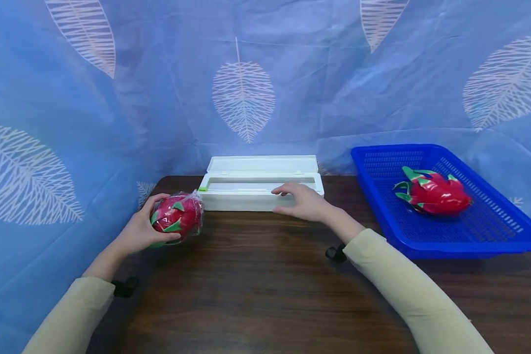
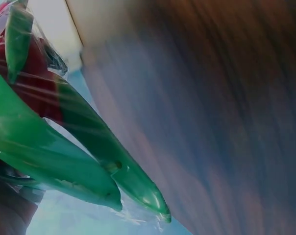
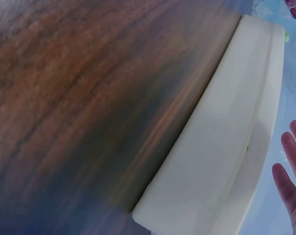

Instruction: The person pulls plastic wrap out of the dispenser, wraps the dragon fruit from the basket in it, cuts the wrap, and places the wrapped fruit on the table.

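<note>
A staged tabletop recording set, not a lived-in room.
A blue leaf-print cloth backdrop [image 1: 256,88] is hanging creased behind and beside a dark wooden table [image 1: 265,285], closing off the surroundings; a blue plastic basket [image 1: 504,241] is sitting at one side.

A dark wooden table [image 1: 265,295] stands before a blue curtain [image 1: 168,98] printed with pale leaves.

The cloth hangs in soft folds across the whole back and wraps round both sides, closing off any wall, floor or window behind it. Large white leaf prints [image 1: 243,96] are scattered over it. The tabletop shows a brown streaked grain and takes even, soft light with faint shadows.
</note>
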A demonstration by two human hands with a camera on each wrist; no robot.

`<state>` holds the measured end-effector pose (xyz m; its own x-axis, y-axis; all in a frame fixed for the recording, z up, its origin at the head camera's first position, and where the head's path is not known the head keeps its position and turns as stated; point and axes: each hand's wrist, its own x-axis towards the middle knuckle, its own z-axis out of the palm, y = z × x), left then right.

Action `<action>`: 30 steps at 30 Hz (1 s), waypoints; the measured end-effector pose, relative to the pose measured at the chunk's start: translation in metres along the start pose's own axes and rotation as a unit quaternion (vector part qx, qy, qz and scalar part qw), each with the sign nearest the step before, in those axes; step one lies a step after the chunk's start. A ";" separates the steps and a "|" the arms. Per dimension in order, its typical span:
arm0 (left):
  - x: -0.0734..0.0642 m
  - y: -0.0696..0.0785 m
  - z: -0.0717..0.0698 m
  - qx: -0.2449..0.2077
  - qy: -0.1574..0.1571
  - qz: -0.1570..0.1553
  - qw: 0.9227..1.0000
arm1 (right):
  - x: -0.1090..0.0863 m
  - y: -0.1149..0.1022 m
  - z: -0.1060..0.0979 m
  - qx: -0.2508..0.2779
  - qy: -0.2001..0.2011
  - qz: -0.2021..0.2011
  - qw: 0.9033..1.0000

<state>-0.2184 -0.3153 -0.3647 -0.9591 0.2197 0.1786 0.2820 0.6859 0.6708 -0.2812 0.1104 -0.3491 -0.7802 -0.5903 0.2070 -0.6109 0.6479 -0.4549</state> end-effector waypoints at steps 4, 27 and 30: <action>-0.004 -0.012 -0.010 0.023 0.011 -0.021 0.999 | 0.001 0.001 0.006 0.014 -0.009 -0.006 1.000; -0.011 -0.043 -0.022 0.052 -0.009 -0.082 0.995 | -0.007 0.004 0.016 0.003 -0.014 -0.022 1.000; -0.010 -0.044 -0.020 0.059 -0.011 -0.088 0.994 | -0.009 0.005 0.012 -0.013 -0.005 -0.020 1.000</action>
<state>-0.2215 -0.3613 -0.3812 -0.9935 0.1027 0.0494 0.1117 0.7916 0.6008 -0.2756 0.1135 -0.3635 -0.7543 -0.6203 0.2150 -0.6444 0.6369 -0.4232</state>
